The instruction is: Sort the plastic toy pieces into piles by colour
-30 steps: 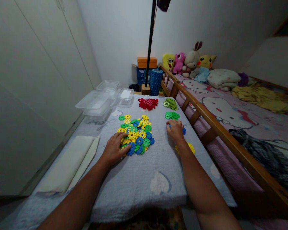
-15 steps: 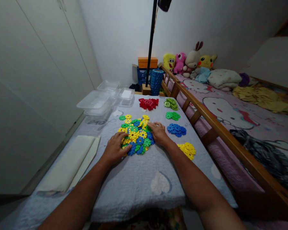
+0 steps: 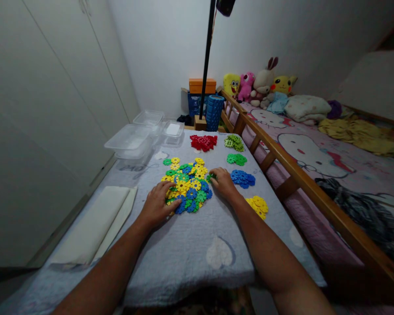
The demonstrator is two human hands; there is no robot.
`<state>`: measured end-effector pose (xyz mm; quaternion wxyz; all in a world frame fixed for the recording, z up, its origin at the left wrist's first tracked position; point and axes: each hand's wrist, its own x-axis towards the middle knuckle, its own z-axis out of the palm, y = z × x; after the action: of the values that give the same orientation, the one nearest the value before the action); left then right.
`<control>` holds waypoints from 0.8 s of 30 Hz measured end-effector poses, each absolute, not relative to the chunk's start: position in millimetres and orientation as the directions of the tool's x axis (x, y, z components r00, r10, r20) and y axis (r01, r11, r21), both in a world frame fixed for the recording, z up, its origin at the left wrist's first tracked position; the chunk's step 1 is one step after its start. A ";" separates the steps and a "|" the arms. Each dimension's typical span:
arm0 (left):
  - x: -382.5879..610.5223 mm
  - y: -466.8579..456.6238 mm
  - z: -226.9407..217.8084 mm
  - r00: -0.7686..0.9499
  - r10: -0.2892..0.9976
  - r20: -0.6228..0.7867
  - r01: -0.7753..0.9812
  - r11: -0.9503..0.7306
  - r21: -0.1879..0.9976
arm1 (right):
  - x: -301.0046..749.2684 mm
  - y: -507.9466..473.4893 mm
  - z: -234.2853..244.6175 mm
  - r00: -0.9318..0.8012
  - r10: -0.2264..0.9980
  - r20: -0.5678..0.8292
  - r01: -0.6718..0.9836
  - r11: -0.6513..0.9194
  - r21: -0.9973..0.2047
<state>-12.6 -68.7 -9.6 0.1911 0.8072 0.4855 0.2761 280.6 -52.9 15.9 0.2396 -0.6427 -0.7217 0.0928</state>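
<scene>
A pale grey quilted cover [image 3: 197, 245] with heart patches is spread over the low work surface, which runs from the viewer toward the far white wall. On its middle lies a mixed pile of plastic snowflake discs [image 3: 187, 186] in yellow, blue and green.

The left hand [image 3: 157, 203] rests palm down on the near left edge of that pile, fingers slightly apart and flat on the discs, gripping nothing. The right hand [image 3: 223, 183] sits at the pile's right edge, thumb and fingertips pinched together on a single green disc [image 3: 212, 176], which is low against the cover between the mixed pile and the blue pile [image 3: 242, 177].

5 sorted heaps lie apart on the cover: the blue pile just right of the right hand, a yellow pile [image 3: 258, 205] nearer the viewer beside the right forearm, a green pile [image 3: 236, 159] beyond the blue, a lighter green pile [image 3: 233, 141] farther back, and a red pile [image 3: 202, 141] at the far middle.

Clear plastic tubs [image 3: 131, 140] stand at the far left corner, and a folded cream cloth [image 3: 95, 223] lies along the left edge. White wardrobe doors [image 3: 52, 87] fill the left side of the room. A black pole [image 3: 206, 61] rises at the far end, near an orange box [image 3: 201, 85] and a blue foam roller [image 3: 214, 112]. On the right, a wooden bed rail [image 3: 282, 162] borders a pink cartoon-cat sheet [image 3: 308, 153], with plush toys [image 3: 259, 83] lined against the wall.
</scene>
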 end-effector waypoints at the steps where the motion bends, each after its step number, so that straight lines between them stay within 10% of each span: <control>1: -12.2 -69.8 -8.4 0.383 0.888 0.253 0.683 -0.457 0.570 | 284.0 -52.3 16.1 -0.037 0.973 0.229 0.863 0.146 -0.483; 9: -7.1 -76.3 -5.0 0.427 0.879 0.212 0.743 -0.475 0.472 | 324.4 -39.7 27.2 0.168 0.962 0.216 0.652 0.056 -0.756; 24: -4.4 -76.9 -7.6 0.403 0.886 0.227 0.757 -0.463 0.461 | 431.8 30.3 27.7 0.646 0.745 0.165 0.483 -0.232 -0.844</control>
<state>-4.4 -76.9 -7.6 0.1436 0.8252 0.4980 0.2245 431.8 30.3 27.7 0.4754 -0.7727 -0.3975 0.1377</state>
